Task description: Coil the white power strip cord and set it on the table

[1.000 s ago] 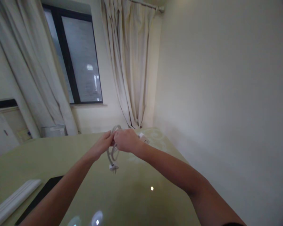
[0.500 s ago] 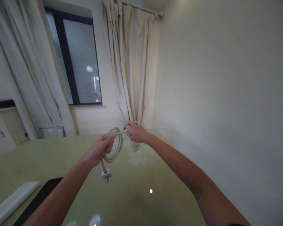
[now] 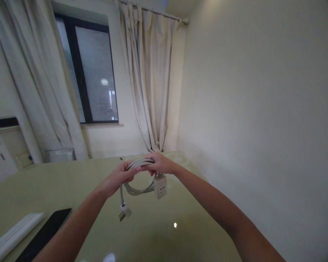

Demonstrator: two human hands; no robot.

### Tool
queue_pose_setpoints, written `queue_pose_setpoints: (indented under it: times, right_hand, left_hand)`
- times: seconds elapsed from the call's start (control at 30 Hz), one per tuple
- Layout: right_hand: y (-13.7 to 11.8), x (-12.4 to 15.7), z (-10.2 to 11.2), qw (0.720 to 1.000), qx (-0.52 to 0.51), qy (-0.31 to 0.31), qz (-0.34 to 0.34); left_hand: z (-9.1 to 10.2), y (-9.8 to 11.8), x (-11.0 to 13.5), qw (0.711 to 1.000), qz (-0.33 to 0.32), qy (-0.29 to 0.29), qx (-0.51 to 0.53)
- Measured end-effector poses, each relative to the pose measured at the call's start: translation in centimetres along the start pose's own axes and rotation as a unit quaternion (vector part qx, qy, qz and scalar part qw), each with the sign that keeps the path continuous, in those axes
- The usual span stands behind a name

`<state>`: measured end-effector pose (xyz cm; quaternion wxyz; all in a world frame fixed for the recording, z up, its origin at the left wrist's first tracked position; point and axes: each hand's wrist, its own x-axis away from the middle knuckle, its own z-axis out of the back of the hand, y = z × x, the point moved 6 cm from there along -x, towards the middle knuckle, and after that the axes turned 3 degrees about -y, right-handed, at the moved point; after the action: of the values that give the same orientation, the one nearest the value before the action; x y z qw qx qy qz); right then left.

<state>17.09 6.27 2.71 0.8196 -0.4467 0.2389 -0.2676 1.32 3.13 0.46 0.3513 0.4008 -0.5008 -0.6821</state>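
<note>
Room corner, pale wall [image 3: 262, 109] to the right; dark-framed window [image 3: 94, 72] at the back, cream curtains [image 3: 150, 83] drawn aside. Glossy yellow-green table [image 3: 71, 182] fills the lower view, with ceiling lights mirrored in it.

Item 1. Power cord [image 3: 139, 162], white, gathered into several loose loops and held in the air above the far part of the table, clear of its surface. The loops sag below the hands.

Item 2. Plug [image 3: 125, 211], on a short free tail that hangs under the left side of the coil, close above the tabletop. Contact with the table cannot be told.

Item 3. Socket block [image 3: 160, 186], white and cube-like, dangling just below the right hand, outlet face toward the camera.

Item 4. Left hand [image 3: 119, 178], fingers closed around the left end of the bundle.

Item 5. Right hand [image 3: 160, 164], closed over the right end, pinching the strands together just above the block.

Item 6. Black slab [image 3: 43, 234] and white strip [image 3: 13, 233], lying flat at the near left edge, well apart from the hands.

Risks, as judged: nothing ties the loops, so a slackened grip could let them spring open and tangle. The block's weight could drag strands out of the right hand. The swinging plug could strike and mark the glossy top.
</note>
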Motion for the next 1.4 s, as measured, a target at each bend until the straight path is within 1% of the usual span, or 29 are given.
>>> queue_pose_setpoints:
  times: [0.07, 0.1, 0.17, 0.2, 0.23, 0.3, 0.37, 0.43, 0.47, 0.53, 0.6, 0.67, 0.73, 0.8, 0.9, 0.97, 1.17, 1.27, 1.4]
  right_hand:
    - [1.7, 0.7, 1.1, 0.994, -0.052, 0.091, -0.017]
    - [2.9, 1.1, 1.8, 0.987, -0.079, 0.136, -0.039]
    - [5.5, 2.0, 3.2, 0.967, -0.103, 0.210, -0.097]
    - [6.8, 2.4, 3.9, 0.959, -0.098, 0.237, -0.124]
    - [7.9, 2.7, 4.6, 0.952, -0.082, 0.256, -0.147]
    - [9.8, 3.3, 5.8, 0.941, -0.037, 0.286, -0.177]
    - [11.3, 3.8, 7.1, 0.926, 0.019, 0.319, -0.200]
    - [12.2, 4.3, 8.5, 0.902, 0.096, 0.356, -0.223]
    - [12.5, 4.6, 9.2, 0.888, 0.139, 0.372, -0.233]
    - [13.0, 5.3, 10.6, 0.856, 0.227, 0.390, -0.251]
    - [13.7, 6.0, 11.8, 0.830, 0.305, 0.381, -0.271]
    - [14.6, 6.8, 12.6, 0.812, 0.369, 0.348, -0.288]
    - [15.8, 7.7, 12.8, 0.799, 0.421, 0.306, -0.301]
    - [17.2, 8.7, 12.5, 0.787, 0.464, 0.264, -0.310]
    - [19.0, 10.3, 11.1, 0.771, 0.514, 0.204, -0.316]
    - [20.0, 11.3, 9.8, 0.767, 0.538, 0.165, -0.307]
    - [22.0, 13.5, 4.9, 0.787, 0.568, 0.054, -0.235]
    - [22.9, 14.5, 3.1, 0.786, 0.572, 0.042, -0.228]
    - [23.6, 15.7, 2.1, 0.779, 0.576, 0.068, -0.237]
  left_hand:
    - [0.4, -0.4, -0.2, 0.998, -0.036, 0.039, -0.028]
    - [0.5, -1.1, -0.3, 0.997, -0.043, 0.057, -0.029]
    - [0.9, -3.7, -0.3, 0.995, -0.024, 0.101, -0.014]
    - [1.3, -5.7, -0.1, 0.990, 0.005, 0.141, -0.009]
    - [1.6, -7.9, 0.3, 0.982, 0.035, 0.187, -0.009]
    - [1.8, -12.4, 1.4, 0.967, 0.074, 0.242, -0.022]
    - [1.3, -16.3, 2.7, 0.961, 0.070, 0.265, -0.043]
    - [0.7, -19.3, 4.3, 0.954, 0.057, 0.288, -0.063]
    - [0.3, -20.5, 4.9, 0.953, 0.057, 0.288, -0.077]
    - [-0.3, -22.0, 6.1, 0.949, 0.060, 0.293, -0.101]
    - [-0.7, -22.6, 6.8, 0.948, 0.065, 0.286, -0.119]
    - [-0.9, -22.6, 7.0, 0.949, 0.072, 0.277, -0.134]
    - [-1.0, -22.5, 7.0, 0.949, 0.077, 0.267, -0.147]
    - [-1.2, -22.4, 7.0, 0.950, 0.078, 0.257, -0.159]
    - [-1.4, -22.4, 7.1, 0.950, 0.068, 0.246, -0.180]
    - [-1.6, -22.4, 7.2, 0.949, 0.062, 0.240, -0.193]
    - [-1.9, -22.0, 7.4, 0.950, 0.067, 0.227, -0.205]
    - [-2.0, -21.5, 7.4, 0.951, 0.069, 0.221, -0.204]
    - [-1.9, -21.2, 7.4, 0.948, 0.068, 0.226, -0.213]
